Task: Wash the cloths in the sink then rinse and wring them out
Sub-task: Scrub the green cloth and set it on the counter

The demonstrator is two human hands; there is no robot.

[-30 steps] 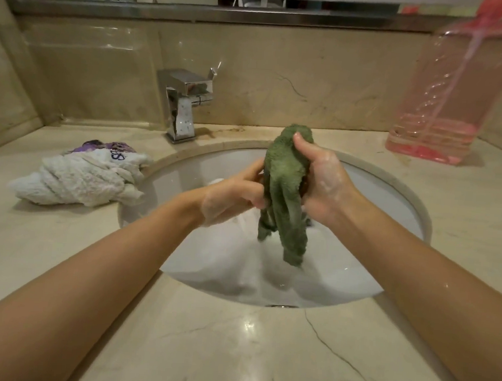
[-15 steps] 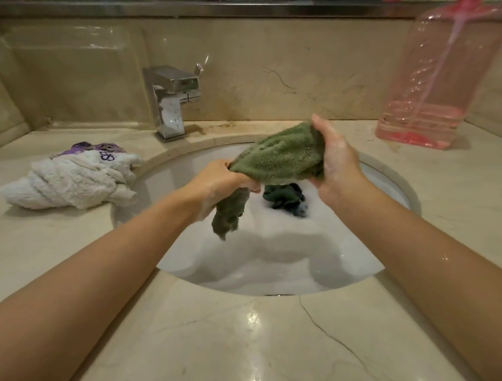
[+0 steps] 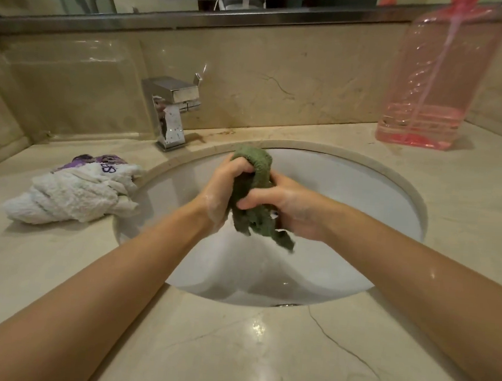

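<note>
Green cloth in hand over the basin; washing under way, rinsing not evident.

The green terry cloth point(image 3: 251, 187) is held bunched above the white sink point(image 3: 349, 180), clear of the milky water below. The left hand point(image 3: 224, 188) grips its upper fold with fingers curled; the right hand point(image 3: 284, 206) clamps the lower part likewise, the tail hanging free. Suds show on both hands. The chrome tap point(image 3: 172, 109) shows no flow, so judged: scrubbing or first squeeze, rinse outstanding. A white towel bundle point(image 3: 72, 194) with a purple item lies on the marble counter point(image 3: 231, 354), left of the sink; its washed state cannot be told. A pink soap bottle point(image 3: 432, 84) stands rear right.
</note>
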